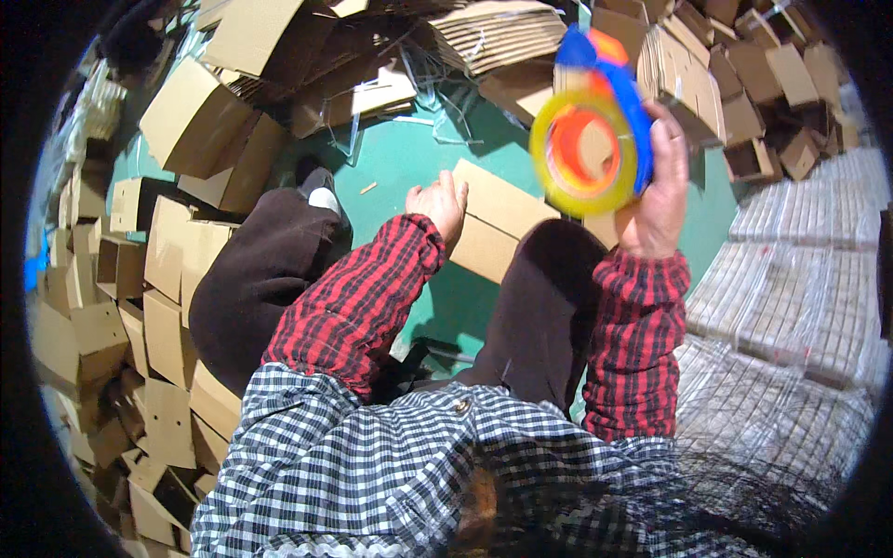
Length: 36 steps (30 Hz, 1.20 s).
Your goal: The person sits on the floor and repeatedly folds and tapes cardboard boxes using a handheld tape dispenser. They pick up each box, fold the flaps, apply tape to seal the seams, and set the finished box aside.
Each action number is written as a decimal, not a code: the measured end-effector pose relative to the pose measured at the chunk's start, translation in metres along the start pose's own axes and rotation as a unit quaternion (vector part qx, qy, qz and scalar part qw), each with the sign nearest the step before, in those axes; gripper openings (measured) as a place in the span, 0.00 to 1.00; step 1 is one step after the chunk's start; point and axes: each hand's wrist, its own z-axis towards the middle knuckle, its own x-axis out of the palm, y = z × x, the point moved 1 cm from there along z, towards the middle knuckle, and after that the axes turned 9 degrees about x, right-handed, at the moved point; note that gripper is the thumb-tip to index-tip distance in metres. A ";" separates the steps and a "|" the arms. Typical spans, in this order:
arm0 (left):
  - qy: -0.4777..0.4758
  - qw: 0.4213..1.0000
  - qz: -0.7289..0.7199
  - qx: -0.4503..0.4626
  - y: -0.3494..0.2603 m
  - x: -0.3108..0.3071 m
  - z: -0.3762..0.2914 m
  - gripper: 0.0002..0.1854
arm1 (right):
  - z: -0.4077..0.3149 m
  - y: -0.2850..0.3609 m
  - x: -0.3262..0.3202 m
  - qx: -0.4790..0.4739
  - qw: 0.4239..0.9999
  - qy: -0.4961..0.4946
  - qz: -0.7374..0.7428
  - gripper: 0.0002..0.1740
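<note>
My right hand (pixel 656 195) grips a blue and orange packing-tape dispenser (pixel 645 132), raised above the floor. A thick roll of yellowish clear tape (pixel 548 164) is mounted on it, around an orange hub. Between my knees lies a cardboard box (pixel 499 202) with a seam along its upper face; my right knee covers part of it. My left hand (pixel 439 206) is at the left end of this box, its fingertips near the edge. Whether it presses on the cardboard or holds it is not clear.
Many open cardboard boxes (pixel 167 335) are heaped on the left. Flattened cardboard stacks (pixel 502 35) and loose clear plastic strapping (pixel 446 115) lie ahead on the green floor (pixel 377 150). Plastic-wrapped bundles (pixel 774 300) stand on the right, with more boxes (pixel 760 77) beyond them.
</note>
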 end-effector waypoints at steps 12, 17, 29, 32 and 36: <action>0.203 0.586 -0.782 -0.069 0.007 -0.123 0.067 0.42 | -0.026 -0.021 0.014 0.184 0.969 0.154 -0.063 0.22; 0.075 0.594 -0.793 -0.113 -0.004 -0.129 0.047 0.22 | -0.029 -0.024 0.028 0.183 0.956 0.180 -0.138 0.20; -0.015 0.818 -0.566 -0.103 0.115 -0.058 0.035 0.18 | -0.009 -0.027 0.042 0.279 0.846 0.280 -0.358 0.16; 0.037 0.812 -0.559 -0.164 0.147 -0.012 0.006 0.19 | -0.004 -0.029 0.047 0.309 0.803 0.341 -0.378 0.15; 0.055 0.781 -0.608 -0.134 0.159 0.046 -0.018 0.19 | 0.000 -0.042 0.055 0.325 0.771 0.364 -0.409 0.14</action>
